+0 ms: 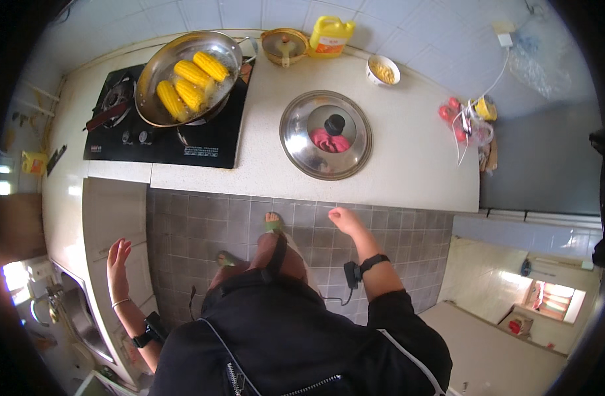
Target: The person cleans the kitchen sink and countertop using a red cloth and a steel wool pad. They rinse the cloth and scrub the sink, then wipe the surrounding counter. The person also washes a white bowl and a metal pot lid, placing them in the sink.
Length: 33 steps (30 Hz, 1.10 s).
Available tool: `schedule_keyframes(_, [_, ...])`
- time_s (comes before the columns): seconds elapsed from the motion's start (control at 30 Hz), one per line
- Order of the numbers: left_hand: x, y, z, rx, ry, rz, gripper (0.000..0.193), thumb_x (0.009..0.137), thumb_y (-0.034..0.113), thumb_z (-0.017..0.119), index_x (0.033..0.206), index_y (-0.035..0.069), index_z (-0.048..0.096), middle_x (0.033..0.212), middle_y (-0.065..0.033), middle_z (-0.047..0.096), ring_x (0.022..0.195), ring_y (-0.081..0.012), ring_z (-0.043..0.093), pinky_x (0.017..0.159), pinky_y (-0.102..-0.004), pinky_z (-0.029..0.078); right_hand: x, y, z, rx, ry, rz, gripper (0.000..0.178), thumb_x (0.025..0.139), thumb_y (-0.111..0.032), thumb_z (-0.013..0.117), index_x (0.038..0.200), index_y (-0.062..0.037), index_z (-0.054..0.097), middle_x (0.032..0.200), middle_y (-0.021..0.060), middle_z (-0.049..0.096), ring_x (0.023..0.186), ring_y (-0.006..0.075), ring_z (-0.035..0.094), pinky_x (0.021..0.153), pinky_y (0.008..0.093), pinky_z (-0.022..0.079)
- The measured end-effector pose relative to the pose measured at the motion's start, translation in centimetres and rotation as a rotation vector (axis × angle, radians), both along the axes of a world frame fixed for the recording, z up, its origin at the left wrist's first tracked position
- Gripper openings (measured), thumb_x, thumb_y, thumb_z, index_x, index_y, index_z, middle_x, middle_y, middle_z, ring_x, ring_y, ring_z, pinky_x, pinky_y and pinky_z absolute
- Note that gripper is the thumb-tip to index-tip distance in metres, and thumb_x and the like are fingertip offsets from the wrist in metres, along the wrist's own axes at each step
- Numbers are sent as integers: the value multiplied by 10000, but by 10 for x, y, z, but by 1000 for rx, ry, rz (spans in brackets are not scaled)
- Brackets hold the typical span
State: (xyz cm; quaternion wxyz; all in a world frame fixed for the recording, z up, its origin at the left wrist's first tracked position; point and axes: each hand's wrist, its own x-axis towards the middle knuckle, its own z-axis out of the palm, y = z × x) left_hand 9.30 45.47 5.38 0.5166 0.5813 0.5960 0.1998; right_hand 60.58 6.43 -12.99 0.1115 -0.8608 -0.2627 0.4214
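Fingers on our left hand are loosely spread, gripping nothing, over by the cabinet. Our right hand is curled just off the counter edge; can't tell if it's holding anything. Past it we've got the lid, something pink showing through. Further left, four cobs sit in our pan on the stove.

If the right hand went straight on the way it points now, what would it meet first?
The right hand would probably meet the front edge of the white counter first; the hand's height is unclear, so it might instead pass above, toward the metal lid.
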Motion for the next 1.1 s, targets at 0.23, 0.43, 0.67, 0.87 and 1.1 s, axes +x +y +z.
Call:
schedule_keyframes(0.23, [73, 11, -2, -11, 30, -290, 449, 960, 357, 598, 1233, 1, 585, 1128, -82, 645, 1115, -188, 576, 1006, -307, 405, 5, -8, -82, -182, -233, -64, 602, 886, -272, 624, 1408, -63, 410, 1467, 147, 390, 1304, 350, 428, 1065, 440, 417])
schedule_keyframes(0.43, [73, -13, -52, -64, 202, -464, 373, 968, 296, 598, 1198, 2, 606, 1101, -69, 661, 1052, -135, 583, 960, -284, 430, 16, 3, -140, -244, -159, -201, 603, 888, -151, 536, 1454, -86, 339, 1503, 149, 371, 1298, 332, 468, 1048, 440, 439])
schedule_keyframes(0.67, [95, -64, -128, -356, 109, -633, 419, 988, 353, 544, 1275, 48, 559, 1213, -89, 633, 1178, -196, 554, 1019, -375, 389, 23, 21, -179, -280, -223, -153, 528, 871, -134, 554, 1390, -102, 468, 1446, 162, 445, 1268, 330, 503, 1028, 419, 457])
schedule_keyframes(0.87, [175, -114, -166, -942, -315, -313, 515, 1006, 358, 471, 1434, 89, 371, 1424, -145, 470, 1294, -295, 463, 1000, -516, 376, 16, 9, -176, -157, -229, -219, 612, 841, -156, 586, 1421, -94, 400, 1493, 145, 362, 1279, 331, 485, 1027, 421, 451])
schedule_keyframes(1.1, [237, -148, -192, -1034, -208, -38, 767, 978, 435, 518, 1538, 100, 115, 1522, -229, 262, 1366, -423, 345, 1062, -584, 311, -32, -32, -163, -233, -89, -95, 753, 857, -265, 641, 1478, -47, 274, 1556, 190, 239, 1303, 345, 462, 1046, 419, 436])
